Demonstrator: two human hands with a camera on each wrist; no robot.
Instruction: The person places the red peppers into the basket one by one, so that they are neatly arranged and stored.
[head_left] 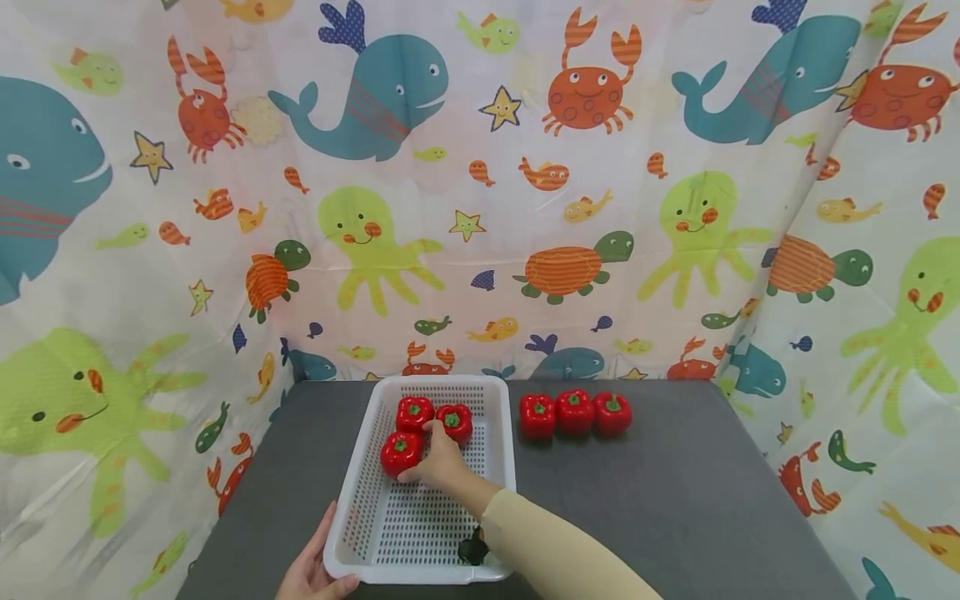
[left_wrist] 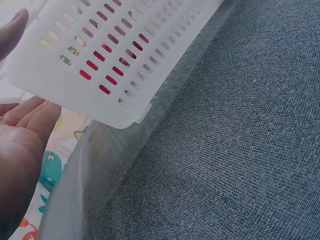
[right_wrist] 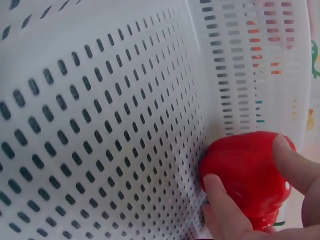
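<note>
A white perforated plastic basket on the dark table holds several red bell peppers. My right hand reaches into it and grips the near-left red bell pepper, thumb and fingers on its sides. In the right wrist view this bell pepper sits against the basket wall. Behind it are another bell pepper and, to the right, a third bell pepper. My left hand holds the basket's near-left corner, fingers along the left side and thumb at the front edge.
Three more red bell peppers stand in a row right of the basket: a left one, a middle one and a right one. A small dark object shows beside the right sleeve. A sea-animal curtain surrounds the table.
</note>
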